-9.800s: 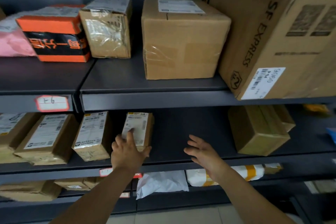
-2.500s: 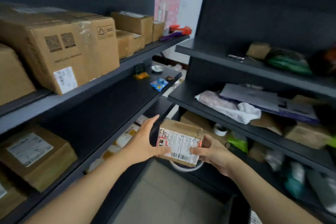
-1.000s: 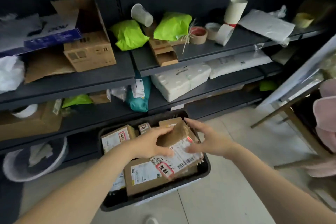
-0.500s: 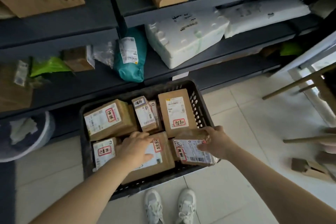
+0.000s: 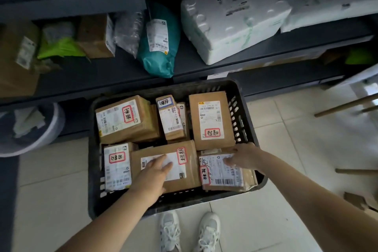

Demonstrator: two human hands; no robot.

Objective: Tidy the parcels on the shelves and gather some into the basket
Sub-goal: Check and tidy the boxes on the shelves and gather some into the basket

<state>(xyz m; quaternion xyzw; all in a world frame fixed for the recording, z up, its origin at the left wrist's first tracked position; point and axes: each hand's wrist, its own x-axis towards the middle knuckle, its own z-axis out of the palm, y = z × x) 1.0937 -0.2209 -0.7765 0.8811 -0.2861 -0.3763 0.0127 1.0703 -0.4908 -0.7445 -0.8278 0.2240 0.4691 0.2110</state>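
At the far left a round bin is seen on the floor, under the dark shelf. Next to it, on the floor in front of the shelf, the black basket is found, nearly full of brown parcels. A small parcel with a white label is stood at the basket's near left. Just to its right a wide flat parcel is laid, with its long side running left to right. The left hand is laid flat on this parcel's label, with the fingers spread and nothing pinched. Further right, the newest parcel is set in the basket's near right corner, with its long side running from the far edge toward the shoes. The right hand is rested on its far end, palm down, fingers loosely open; whether it is gripped cannot be told. This parcel is touched by the wide parcel on its left and by the basket wall on its right, so little room is left for sliding. It is probably only to be pressed down flat, and the right hand is the nearer one for that. Open floor is seen to the right of the basket, so both hands can be lifted away freely.
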